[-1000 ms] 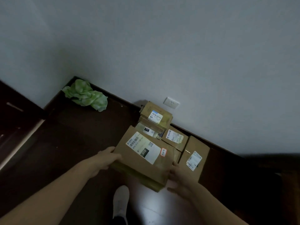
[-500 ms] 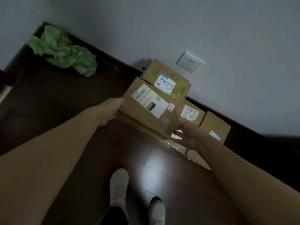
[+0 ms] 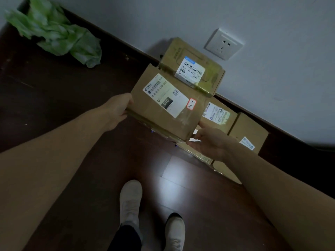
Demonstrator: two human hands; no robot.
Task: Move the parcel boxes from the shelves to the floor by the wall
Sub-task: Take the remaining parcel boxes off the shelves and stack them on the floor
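parcel box (image 3: 164,105), clasped between left hand (image 3: 117,111), right hand (image 3: 210,142)

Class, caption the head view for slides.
Left hand and right hand hold a brown cardboard parcel over boxes by the wall.

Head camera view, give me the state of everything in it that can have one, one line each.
Labelled box, closed, held at both ends.
Left hand, grips the labelled box's left end.
Right hand, grips its near right corner.
Box below the socket, closed, against the wall.
End box, closed, by the wall.
Socket, nothing plugged in.
Green bag, crumpled on the floor.
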